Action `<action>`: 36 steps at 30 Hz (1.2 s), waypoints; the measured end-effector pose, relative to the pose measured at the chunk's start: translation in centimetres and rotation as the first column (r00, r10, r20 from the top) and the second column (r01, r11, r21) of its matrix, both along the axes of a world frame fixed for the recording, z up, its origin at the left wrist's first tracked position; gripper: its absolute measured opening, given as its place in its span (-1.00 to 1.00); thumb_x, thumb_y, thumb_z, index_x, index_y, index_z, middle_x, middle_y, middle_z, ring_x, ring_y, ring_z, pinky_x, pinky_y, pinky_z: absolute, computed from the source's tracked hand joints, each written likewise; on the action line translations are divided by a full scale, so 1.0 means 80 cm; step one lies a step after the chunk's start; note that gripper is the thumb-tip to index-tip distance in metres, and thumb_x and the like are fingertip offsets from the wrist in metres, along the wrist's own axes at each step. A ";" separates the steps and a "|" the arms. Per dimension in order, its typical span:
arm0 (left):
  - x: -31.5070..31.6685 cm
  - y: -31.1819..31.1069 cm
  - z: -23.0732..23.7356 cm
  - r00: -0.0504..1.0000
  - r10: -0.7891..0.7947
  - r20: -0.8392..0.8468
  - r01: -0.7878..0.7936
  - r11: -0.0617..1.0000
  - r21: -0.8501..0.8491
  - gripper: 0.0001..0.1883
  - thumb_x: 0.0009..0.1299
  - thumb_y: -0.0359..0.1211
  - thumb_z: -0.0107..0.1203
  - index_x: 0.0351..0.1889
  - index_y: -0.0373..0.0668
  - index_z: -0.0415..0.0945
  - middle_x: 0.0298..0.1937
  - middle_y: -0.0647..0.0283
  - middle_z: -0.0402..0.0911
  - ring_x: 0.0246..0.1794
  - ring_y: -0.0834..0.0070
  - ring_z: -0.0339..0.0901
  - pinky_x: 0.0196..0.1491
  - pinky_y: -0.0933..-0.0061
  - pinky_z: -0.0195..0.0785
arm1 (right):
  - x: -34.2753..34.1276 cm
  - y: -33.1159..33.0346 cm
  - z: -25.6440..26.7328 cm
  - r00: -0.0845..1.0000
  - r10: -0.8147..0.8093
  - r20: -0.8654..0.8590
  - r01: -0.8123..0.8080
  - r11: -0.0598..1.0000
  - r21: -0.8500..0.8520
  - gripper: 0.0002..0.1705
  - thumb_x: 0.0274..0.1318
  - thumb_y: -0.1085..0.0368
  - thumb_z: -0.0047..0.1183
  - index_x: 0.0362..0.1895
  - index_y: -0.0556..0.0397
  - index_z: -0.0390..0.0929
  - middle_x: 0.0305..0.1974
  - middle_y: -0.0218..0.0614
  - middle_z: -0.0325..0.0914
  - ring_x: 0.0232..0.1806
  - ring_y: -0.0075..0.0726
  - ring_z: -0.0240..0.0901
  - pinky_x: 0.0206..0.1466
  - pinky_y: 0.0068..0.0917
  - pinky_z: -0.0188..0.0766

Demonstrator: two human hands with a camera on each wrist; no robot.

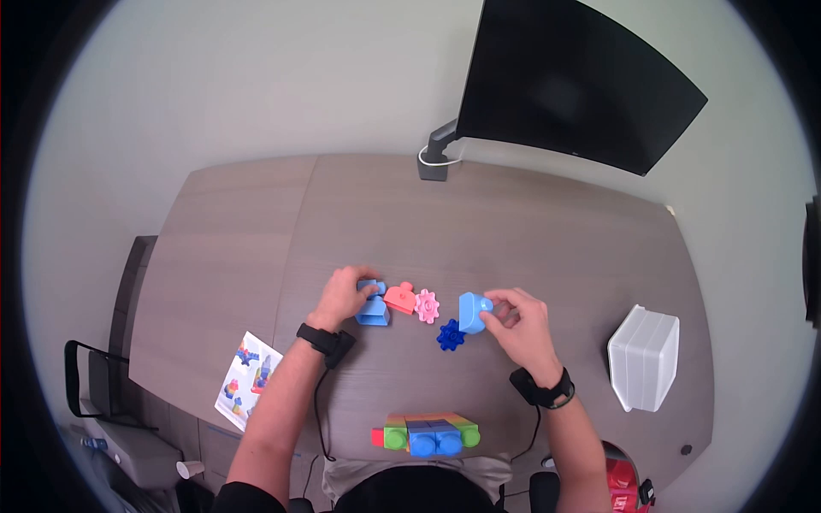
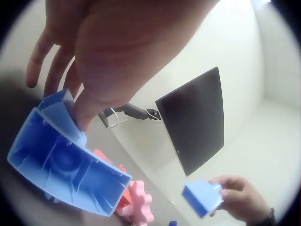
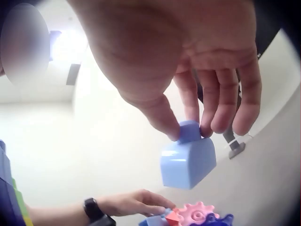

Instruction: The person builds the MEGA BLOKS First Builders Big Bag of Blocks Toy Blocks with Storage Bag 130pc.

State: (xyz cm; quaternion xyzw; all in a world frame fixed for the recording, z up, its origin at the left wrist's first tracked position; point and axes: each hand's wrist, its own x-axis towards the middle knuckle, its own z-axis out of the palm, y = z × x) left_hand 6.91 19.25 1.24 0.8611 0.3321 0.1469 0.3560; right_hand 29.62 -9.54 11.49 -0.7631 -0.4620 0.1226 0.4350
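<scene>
My right hand point(image 1: 523, 332) pinches a light blue block point(image 3: 188, 162) by its round stud, holding it near the dark blue gear point(image 1: 451, 335). On the left, the thumb and fingers of my left hand point(image 1: 340, 297) grip a small blue block point(image 2: 61, 115). Beside that block lies a larger blue piece point(image 1: 373, 313), its hollow side showing in the left wrist view point(image 2: 68, 162). To the right of these are a coral-red block point(image 1: 400, 297) and a pink gear point(image 1: 427, 306), which appear to touch.
A multicoloured block assembly point(image 1: 429, 434) sits at the table's front edge. The printed sheet point(image 1: 245, 380) lies at the left, and a white bin point(image 1: 646, 357) stands at the right. Behind, a monitor point(image 1: 581, 81) hangs on an arm above the table point(image 1: 479, 214).
</scene>
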 end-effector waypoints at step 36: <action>-0.115 -0.301 0.244 0.727 -0.228 0.648 0.352 0.934 -0.067 -0.46 0.35 -0.61 0.48 0.33 -0.38 0.70 0.28 -0.04 0.79 0.31 0.19 0.82 0.47 0.13 0.70 | -0.196 -0.127 0.082 0.858 -0.003 0.514 -0.130 0.966 0.224 -0.47 0.02 -0.04 0.75 -0.38 -0.08 0.59 -0.41 -0.44 0.51 -0.38 -0.23 0.55 -0.44 -0.23 0.44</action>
